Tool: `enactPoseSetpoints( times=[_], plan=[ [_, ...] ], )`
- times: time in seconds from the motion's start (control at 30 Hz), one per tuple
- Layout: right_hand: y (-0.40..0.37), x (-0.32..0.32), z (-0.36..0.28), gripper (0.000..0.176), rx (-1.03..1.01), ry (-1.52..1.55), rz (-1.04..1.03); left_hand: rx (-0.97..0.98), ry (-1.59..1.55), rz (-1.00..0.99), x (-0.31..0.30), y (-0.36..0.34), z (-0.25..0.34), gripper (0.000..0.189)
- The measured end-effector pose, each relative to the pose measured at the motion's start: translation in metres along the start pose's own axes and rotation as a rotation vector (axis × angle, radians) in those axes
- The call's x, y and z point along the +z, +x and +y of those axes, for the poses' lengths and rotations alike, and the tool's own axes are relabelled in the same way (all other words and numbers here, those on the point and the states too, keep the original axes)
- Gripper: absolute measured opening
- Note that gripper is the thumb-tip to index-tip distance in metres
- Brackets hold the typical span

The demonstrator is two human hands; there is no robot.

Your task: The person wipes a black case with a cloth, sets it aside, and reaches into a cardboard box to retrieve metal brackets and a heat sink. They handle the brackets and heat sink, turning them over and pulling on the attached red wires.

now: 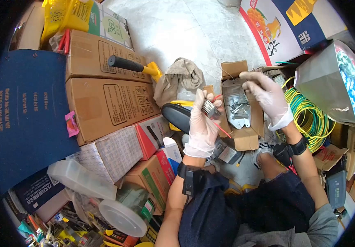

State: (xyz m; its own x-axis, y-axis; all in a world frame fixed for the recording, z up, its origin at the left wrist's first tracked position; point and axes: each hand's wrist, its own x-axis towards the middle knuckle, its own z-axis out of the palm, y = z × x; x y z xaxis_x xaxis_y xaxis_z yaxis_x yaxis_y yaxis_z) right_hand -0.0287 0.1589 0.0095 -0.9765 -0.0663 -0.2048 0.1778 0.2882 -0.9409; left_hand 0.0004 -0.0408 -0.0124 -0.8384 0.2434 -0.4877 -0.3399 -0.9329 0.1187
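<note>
My left hand [202, 131], in a thin white glove, is closed around a small bundle of silvery ribbed metal pieces [208, 108]. A thin red strip [223, 129] sticks out from beside its fingers. My right hand [265, 95], also gloved, is over the right side of an open cardboard box [246, 142]. Its thumb and fingers are bent together at the tips; what they hold, if anything, is too small to make out. Inside the box lie loose metal hardware pieces [239, 108] on a pale plastic bag or liner.
Stacked cartons [91, 101] stand on the left. Beyond my left hand are a black-handled yellow tool [130, 65] and a crumpled grey cloth [181, 78]. Coiled yellow-green wire [311, 117] and a grey bag [319, 78] stand right. A clear plastic tub [124, 216] is lower left.
</note>
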Motion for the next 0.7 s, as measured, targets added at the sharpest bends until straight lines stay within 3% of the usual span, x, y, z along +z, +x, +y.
enactPoseSetpoints(
  times=[0.03, 0.1, 0.23, 0.33, 0.4, 0.53, 0.7],
  plan=[
    [-0.001, 0.003, -0.003, 0.023, 0.056, -0.114, -0.047, 0.023, -0.009, 0.008, 0.004, -0.001, 0.000, 0.018],
    [0.000, 0.012, 0.016, 0.022, -0.113, -0.388, -0.143, 0.022, -0.012, 0.021, 0.002, 0.000, 0.001, 0.018],
    [0.007, 0.033, 0.041, 0.020, -0.075, -0.849, -0.353, 0.007, 0.013, 0.048, -0.005, 0.001, -0.001, 0.017],
    [0.018, 0.051, 0.059, 0.016, -0.163, -1.122, -0.524, -0.007, 0.003, 0.027, -0.004, 0.001, -0.001, 0.016],
    [0.018, 0.064, 0.059, 0.016, -0.034, -1.244, -0.595, 0.000, 0.002, 0.024, -0.003, 0.001, 0.000, 0.017],
    [0.016, 0.083, 0.083, 0.017, 0.030, -1.406, -0.672, 0.009, -0.009, 0.013, -0.005, 0.001, 0.002, 0.017],
    [0.010, 0.090, 0.121, 0.018, -0.012, -1.472, -0.678, 0.012, 0.015, 0.107, -0.003, 0.001, 0.001, 0.018]
  ],
)
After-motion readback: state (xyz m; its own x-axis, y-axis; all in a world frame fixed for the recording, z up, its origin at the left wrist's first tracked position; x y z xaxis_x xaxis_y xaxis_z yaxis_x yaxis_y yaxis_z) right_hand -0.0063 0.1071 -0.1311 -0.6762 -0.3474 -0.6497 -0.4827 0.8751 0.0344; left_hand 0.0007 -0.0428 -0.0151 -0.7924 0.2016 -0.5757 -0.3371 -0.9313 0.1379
